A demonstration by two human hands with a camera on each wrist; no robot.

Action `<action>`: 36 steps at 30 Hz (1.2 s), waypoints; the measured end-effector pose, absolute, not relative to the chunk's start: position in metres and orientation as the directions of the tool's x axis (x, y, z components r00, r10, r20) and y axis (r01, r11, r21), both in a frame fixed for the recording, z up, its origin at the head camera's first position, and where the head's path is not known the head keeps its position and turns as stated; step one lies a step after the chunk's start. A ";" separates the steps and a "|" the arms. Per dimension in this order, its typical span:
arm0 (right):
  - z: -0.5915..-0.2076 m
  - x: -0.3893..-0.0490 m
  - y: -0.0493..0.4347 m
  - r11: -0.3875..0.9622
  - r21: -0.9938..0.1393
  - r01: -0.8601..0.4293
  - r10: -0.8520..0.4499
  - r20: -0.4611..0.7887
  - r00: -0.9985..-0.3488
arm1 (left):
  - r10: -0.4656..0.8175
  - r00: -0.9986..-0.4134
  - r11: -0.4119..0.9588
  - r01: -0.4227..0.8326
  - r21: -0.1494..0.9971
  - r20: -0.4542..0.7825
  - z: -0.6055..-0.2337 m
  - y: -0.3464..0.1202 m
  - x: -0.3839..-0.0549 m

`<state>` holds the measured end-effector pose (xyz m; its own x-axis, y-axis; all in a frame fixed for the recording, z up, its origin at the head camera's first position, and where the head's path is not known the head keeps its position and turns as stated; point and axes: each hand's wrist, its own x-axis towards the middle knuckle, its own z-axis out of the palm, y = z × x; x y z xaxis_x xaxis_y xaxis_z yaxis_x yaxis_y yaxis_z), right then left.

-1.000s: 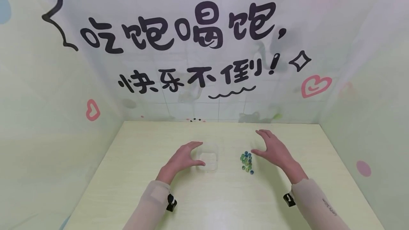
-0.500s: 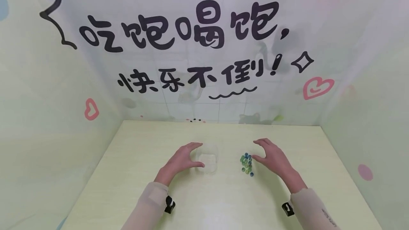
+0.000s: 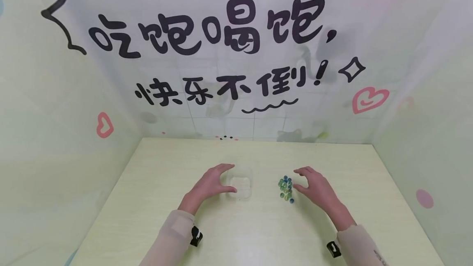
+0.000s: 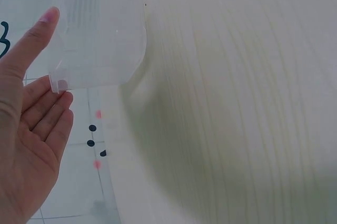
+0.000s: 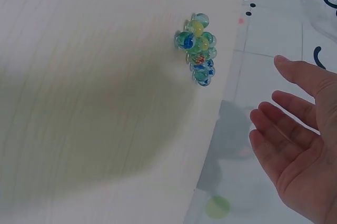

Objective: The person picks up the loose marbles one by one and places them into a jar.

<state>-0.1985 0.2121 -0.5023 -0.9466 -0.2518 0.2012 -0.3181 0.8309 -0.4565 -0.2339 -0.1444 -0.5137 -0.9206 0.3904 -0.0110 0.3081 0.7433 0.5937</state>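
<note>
Curving around the left side of the clear container [image 4: 100, 34], your left hand [image 3: 210, 184] has its thumb and fingers set wide apart. Your thumb is on the near side, your other fingers on the far side; you cannot tell from these views whether they grip the container or merely stand close to it. The container is see-through and sits on the pale, wood-grained table [image 3: 236, 233], near the middle of your view.

Your right hand [image 3: 319, 186] has hold of nothing. Its fingers and thumb are well parted, with the thumb tip just beside the glass marbles [image 5: 200, 45]. These lie on the table to the right of the container, between it and that hand, in a tight, irregular cluster of blue, green and yellow.

You wear light long sleeves [image 3: 173, 229], and a small black device [image 3: 196, 236] shows at your left wrist, another black device [image 3: 334, 249] at your right. Behind the table, a pale back wall [image 3: 266, 122] carries black Chinese lettering [image 3: 233, 89] in two lines, with a pink heart [image 3: 367, 102] toward the right.
</note>
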 end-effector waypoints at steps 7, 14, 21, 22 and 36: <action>-0.507 -0.194 0.212 0.833 -0.473 -0.287 -0.229 0.178 -0.957 | 0.387 -0.922 0.742 0.302 0.599 -0.014 -0.514 -0.144 -0.233; -0.513 -0.187 0.212 0.827 -0.498 -0.260 -0.224 0.132 -0.965 | 0.387 -0.922 0.740 0.297 0.603 -0.021 -0.514 -0.144 -0.233; -0.516 -0.183 0.211 0.821 -0.521 -0.233 -0.216 0.093 -0.972 | 0.381 -0.924 0.742 0.291 0.603 -0.023 -0.513 -0.143 -0.233; -0.516 -0.182 0.211 0.822 -0.522 -0.229 -0.215 0.090 -0.973 | 0.381 -0.924 0.743 0.292 0.602 -0.022 -0.513 -0.143 -0.233; -0.530 -0.175 0.207 0.798 -0.583 -0.150 -0.156 0.041 -0.987 | 0.377 -0.926 0.738 0.285 0.612 -0.022 -0.513 -0.144 -0.233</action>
<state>-0.1747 0.2075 -0.5302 -0.9869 -0.1558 0.0412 -0.1503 0.7981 -0.5835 -0.2328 -0.1435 -0.5131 -0.9261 0.3766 -0.0221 0.2854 0.7378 0.6116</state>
